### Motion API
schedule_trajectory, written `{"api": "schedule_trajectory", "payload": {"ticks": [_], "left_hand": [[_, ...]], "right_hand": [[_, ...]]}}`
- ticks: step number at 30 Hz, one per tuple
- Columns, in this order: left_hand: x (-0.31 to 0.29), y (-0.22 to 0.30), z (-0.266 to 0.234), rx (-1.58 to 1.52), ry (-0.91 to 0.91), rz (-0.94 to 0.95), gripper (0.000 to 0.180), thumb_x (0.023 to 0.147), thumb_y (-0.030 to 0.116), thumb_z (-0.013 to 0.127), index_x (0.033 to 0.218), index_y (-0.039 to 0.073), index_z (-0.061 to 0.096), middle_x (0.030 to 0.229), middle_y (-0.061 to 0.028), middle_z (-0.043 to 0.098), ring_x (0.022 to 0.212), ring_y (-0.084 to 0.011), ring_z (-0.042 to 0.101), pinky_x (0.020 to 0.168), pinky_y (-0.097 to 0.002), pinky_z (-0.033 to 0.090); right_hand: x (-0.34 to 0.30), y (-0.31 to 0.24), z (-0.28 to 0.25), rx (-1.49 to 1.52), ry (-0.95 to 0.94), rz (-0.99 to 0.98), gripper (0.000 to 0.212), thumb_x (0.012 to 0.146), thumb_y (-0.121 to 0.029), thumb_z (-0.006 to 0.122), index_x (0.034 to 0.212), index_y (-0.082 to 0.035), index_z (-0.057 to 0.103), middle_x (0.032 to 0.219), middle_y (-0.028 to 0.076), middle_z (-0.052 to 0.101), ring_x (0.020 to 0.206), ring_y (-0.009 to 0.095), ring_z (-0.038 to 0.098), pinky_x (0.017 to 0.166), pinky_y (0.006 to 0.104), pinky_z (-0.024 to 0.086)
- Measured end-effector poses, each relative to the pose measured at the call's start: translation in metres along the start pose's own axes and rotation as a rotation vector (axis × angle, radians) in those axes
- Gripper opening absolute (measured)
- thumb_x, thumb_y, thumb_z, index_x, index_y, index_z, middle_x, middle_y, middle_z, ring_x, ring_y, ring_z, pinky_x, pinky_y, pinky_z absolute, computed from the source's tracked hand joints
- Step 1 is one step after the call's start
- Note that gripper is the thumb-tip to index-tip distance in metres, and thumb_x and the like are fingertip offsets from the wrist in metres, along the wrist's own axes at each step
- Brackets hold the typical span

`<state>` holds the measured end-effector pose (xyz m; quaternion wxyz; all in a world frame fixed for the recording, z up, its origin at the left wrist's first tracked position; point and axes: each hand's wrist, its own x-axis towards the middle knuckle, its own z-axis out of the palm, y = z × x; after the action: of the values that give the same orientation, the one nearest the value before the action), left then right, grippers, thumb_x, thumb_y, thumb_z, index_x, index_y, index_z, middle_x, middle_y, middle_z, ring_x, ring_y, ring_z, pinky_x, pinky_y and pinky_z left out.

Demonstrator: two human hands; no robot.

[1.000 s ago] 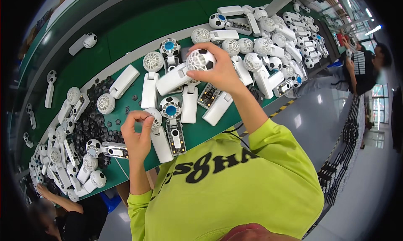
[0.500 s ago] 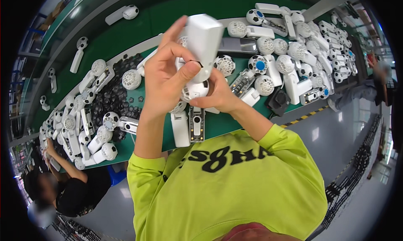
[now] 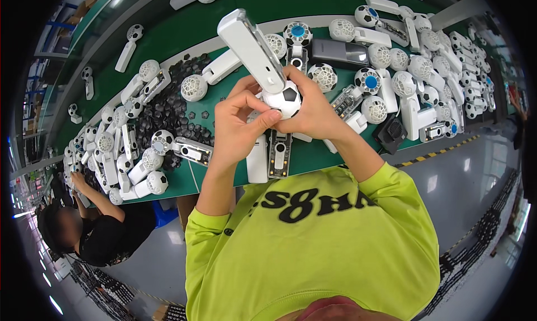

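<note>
Both hands hold a white handheld fan [image 3: 251,49] with a football-shaped head [image 3: 286,100]. Its long handle points up and away to the left, showing a side face with small openings. My left hand [image 3: 241,122] has thumb and index finger pinched at the ball's left side; any small piece between the fingertips is hidden. Around the ball's right side and the handle's base, my right hand [image 3: 314,105] is closed. Just below the hands, an opened fan handle with its circuit board showing [image 3: 279,156] lies beside a white handle [image 3: 257,161].
Loose black pentagon pieces [image 3: 176,111] are heaped left of my hands on the green table [image 3: 182,184]. Many football-headed fans crowd both sides. A grey case [image 3: 338,52] and a black device [image 3: 390,133] lie to the right. Another person [image 3: 106,231] works at far left.
The fan has been lowered and turned, so its handle now leans up to the left and the ball's patterned face shows. My left fingers have come down onto the ball. The view has shifted.
</note>
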<state>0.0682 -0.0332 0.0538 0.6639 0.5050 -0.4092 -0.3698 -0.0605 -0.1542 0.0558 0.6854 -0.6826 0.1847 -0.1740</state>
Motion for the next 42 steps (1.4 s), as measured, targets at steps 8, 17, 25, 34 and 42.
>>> {"api": "schedule_trajectory", "payload": {"ticks": [8,17,25,34,42], "left_hand": [[-0.006,0.004,0.011,-0.1,0.123,-0.055,0.047,0.075,0.008,0.083,0.113,-0.002,0.057,0.129,-0.014,0.054,0.116,-0.0232,0.057,0.094,-0.0376,0.049],[-0.002,-0.01,0.006,-0.213,0.099,-0.023,0.058,0.077,0.009,0.082,0.125,-0.001,0.051,0.121,-0.0105,0.059,0.111,-0.0204,0.058,0.09,-0.0348,0.05],[0.024,-0.006,-0.002,0.274,0.159,0.119,0.04,0.083,0.009,0.073,0.118,0.0,0.056,0.109,-0.0098,0.065,0.098,-0.0187,0.064,0.085,-0.0324,0.05],[-0.017,-0.014,-0.106,1.611,0.455,0.002,0.016,0.08,0.017,0.073,0.09,0.006,0.066,0.089,-0.0079,0.063,0.082,-0.0247,0.061,0.072,-0.0377,0.04],[-0.03,-0.047,-0.124,1.556,0.414,-0.274,0.024,0.078,0.02,0.074,0.094,0.006,0.064,0.093,-0.0075,0.057,0.086,-0.0259,0.056,0.076,-0.0382,0.038]], "right_hand": [[-0.004,0.008,0.006,0.072,0.071,-0.133,0.066,0.059,-0.011,0.078,0.117,-0.004,0.048,0.1,0.006,0.06,0.089,0.013,0.057,0.08,0.0282,0.048],[0.002,-0.003,0.013,-0.063,0.134,-0.161,0.064,0.058,-0.011,0.077,0.115,-0.003,0.048,0.098,0.007,0.061,0.086,0.013,0.058,0.078,0.028,0.049],[0.038,-0.028,-0.052,-0.195,0.097,0.116,0.063,0.065,-0.009,0.082,0.121,-0.002,0.053,0.099,0.007,0.063,0.09,0.014,0.061,0.08,0.0291,0.051],[0.174,0.009,-0.234,-1.29,0.283,0.177,0.06,0.082,-0.038,0.07,0.126,-0.002,0.053,0.11,0.019,0.065,0.095,0.035,0.065,0.088,0.0476,0.049],[0.294,0.032,-0.165,-1.863,0.245,-0.521,0.076,0.076,-0.052,0.072,0.129,-0.001,0.052,0.127,0.027,0.057,0.117,0.041,0.055,0.1,0.0485,0.041]]}}
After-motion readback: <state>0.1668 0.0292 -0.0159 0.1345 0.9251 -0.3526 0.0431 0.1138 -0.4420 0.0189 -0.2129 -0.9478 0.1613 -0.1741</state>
